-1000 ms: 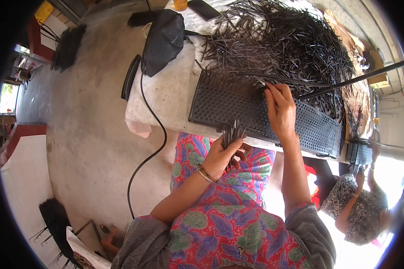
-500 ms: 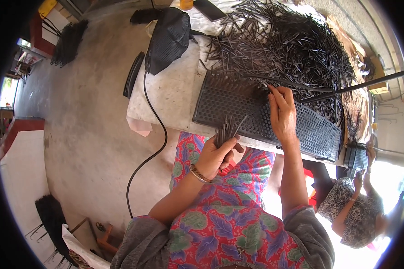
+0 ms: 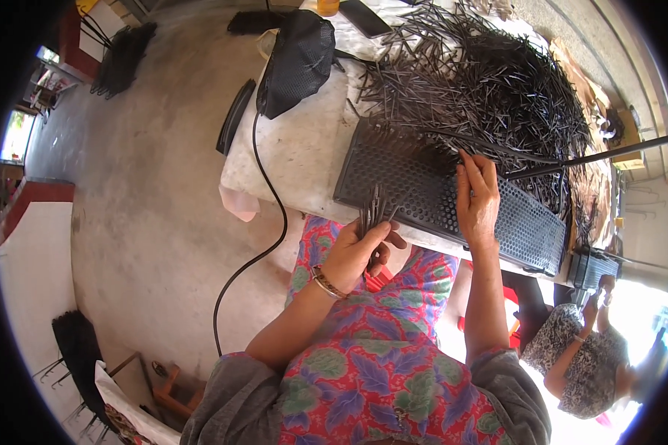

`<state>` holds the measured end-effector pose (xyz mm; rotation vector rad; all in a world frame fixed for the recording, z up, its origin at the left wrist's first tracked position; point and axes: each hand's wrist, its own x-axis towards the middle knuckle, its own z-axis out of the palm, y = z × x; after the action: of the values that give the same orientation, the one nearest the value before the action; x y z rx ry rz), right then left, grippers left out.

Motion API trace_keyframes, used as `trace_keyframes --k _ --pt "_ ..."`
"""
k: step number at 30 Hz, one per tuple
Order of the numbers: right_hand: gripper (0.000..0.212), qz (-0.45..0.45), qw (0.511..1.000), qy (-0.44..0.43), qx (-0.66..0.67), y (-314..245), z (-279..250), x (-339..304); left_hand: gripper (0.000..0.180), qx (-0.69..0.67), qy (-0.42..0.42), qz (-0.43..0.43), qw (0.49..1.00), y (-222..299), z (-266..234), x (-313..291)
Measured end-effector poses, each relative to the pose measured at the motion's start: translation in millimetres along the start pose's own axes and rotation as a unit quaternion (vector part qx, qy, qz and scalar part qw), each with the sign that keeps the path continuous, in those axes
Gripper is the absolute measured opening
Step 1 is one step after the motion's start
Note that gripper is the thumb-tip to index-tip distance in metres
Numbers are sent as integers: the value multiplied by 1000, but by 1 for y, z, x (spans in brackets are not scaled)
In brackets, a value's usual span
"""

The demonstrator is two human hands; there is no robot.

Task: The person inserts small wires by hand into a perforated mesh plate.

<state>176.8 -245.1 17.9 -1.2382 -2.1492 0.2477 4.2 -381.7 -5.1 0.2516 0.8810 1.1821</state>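
My left hand (image 3: 360,256) is closed around a bundle of thin dark sticks (image 3: 375,208), their tips pointing up and away from me, near the front edge of a black perforated panel (image 3: 408,174). Over that panel's far side, my right hand (image 3: 479,194) has thumb and fingers pinched together. Its fingertips meet at a row of small dark sticks standing in the holes; whatever they pinch is too small to make out. Sticks fill the far left holes of the panel, while round holes show bare nearer me and to the right.
Behind the panel lies a large heap of loose dark sticks (image 3: 490,81). A dark rod (image 3: 594,161) crosses at the right. A black mesh-covered object (image 3: 298,63) with a cable (image 3: 274,189) sits left on the table. Another person (image 3: 579,356) works at the far right.
The view has shifted slightly, so the table appears a little farther right. My right hand stays pinched at the panel's far side, and the left keeps its bundle.
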Motion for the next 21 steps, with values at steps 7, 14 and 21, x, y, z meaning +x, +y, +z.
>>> trace_keyframes --k 7,14,21 --pt "22 -5 999 -33 15 -3 -3 14 22 29 -12 -20 999 2 -4 -4" --pt "20 14 999 -10 31 4 1 5 21 27 -9 -20 999 -2 -3 -3" --pt "19 33 998 -22 50 0 -5 5 21 33 -21 -10 999 -3 -1 -3"
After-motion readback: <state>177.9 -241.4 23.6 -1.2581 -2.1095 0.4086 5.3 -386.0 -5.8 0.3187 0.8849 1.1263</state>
